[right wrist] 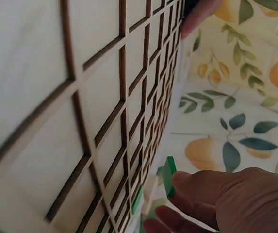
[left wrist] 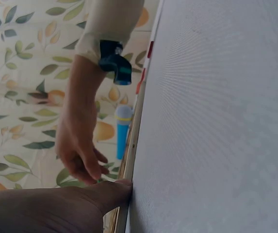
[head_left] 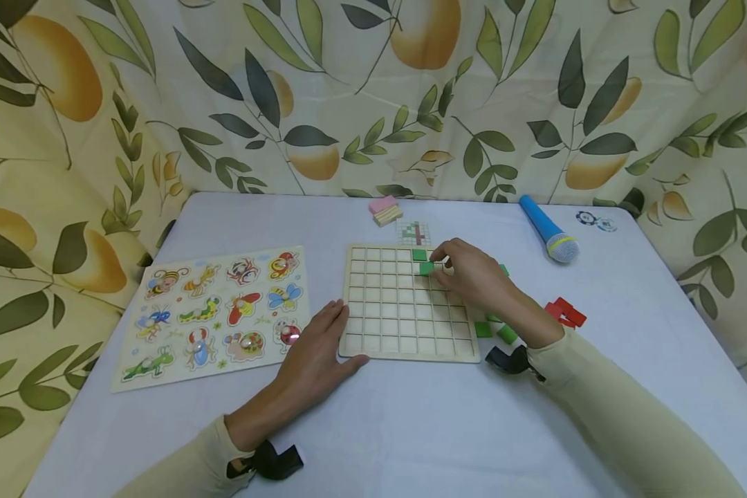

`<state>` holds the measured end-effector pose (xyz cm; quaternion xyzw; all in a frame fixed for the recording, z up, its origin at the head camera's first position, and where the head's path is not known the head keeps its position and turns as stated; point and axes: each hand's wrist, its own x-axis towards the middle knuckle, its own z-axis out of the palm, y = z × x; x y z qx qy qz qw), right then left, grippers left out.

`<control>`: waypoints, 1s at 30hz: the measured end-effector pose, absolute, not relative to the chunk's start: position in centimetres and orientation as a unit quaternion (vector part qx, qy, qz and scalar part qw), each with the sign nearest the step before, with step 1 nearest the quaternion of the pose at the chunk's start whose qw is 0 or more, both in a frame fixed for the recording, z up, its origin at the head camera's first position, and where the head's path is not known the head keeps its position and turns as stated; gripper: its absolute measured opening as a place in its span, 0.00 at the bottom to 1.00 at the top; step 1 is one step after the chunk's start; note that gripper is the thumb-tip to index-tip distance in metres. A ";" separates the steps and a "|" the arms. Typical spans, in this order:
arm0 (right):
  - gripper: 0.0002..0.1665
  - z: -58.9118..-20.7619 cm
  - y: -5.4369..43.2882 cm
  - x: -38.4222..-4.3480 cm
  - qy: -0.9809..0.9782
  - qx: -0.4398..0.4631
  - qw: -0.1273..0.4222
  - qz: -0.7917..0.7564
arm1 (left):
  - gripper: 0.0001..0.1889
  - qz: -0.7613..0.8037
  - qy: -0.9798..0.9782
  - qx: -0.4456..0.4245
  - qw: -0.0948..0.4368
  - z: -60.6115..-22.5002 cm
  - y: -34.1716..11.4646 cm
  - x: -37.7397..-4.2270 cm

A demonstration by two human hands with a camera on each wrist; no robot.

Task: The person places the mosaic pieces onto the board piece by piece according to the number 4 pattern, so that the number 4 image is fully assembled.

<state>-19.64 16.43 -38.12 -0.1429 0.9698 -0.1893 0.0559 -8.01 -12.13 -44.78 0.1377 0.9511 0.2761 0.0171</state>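
Note:
A wooden grid board [head_left: 380, 315] with square cells lies on the table. One green square tile [head_left: 419, 255] sits in its far row, toward the right. My right hand [head_left: 473, 277] is over the board's far right part and pinches another green tile [right wrist: 169, 175] between thumb and fingers. In the right wrist view that tile stands on edge, raised off the grid. My left hand [head_left: 314, 353] rests at the board's left edge, fingers extended; its thumb touches the near rim in the left wrist view. Behind the board lies a small pattern card [head_left: 413, 233] with green and dark red squares.
Loose green tiles [head_left: 484, 329] lie right of the board, partly under my right forearm. Red tiles [head_left: 565, 313] are further right. A blue toy microphone [head_left: 548, 229] lies at the back right. Pink tiles [head_left: 382, 203] and beige tiles [head_left: 388, 216] sit behind; an insect puzzle board [head_left: 214, 318] is left.

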 end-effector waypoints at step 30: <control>0.22 -39.1 13.9 -22.1 0.968 -0.166 0.074 -0.171 | 0.49 0.272 0.952 0.141 0.018 -44.8 -12.3 -8.2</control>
